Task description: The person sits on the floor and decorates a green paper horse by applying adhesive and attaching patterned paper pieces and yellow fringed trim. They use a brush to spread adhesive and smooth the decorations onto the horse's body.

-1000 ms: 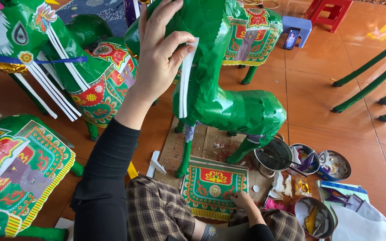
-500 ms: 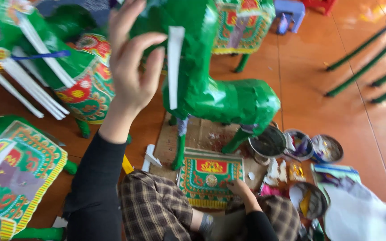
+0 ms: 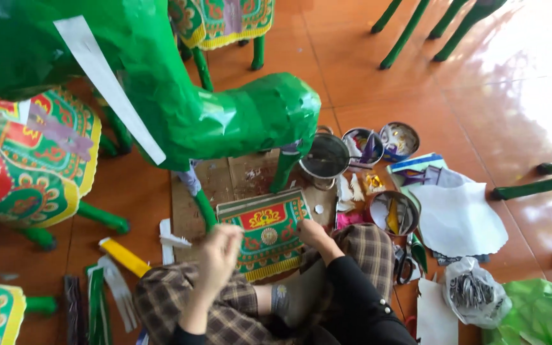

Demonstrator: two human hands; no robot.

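the decorated paper panel (image 3: 265,231) lies flat on the cardboard (image 3: 225,185) under the green paper horse (image 3: 180,108), just in front of the person's knees. the right hand (image 3: 312,234) rests on its right edge with fingers curled; whether they pinch the paper i cannot tell. the left hand (image 3: 220,250) hovers at the left edge, blurred, fingers bent, grip unclear. the panel looks light, thin and floppy, easy to crease or tear, so it is best lifted by two opposite edges.
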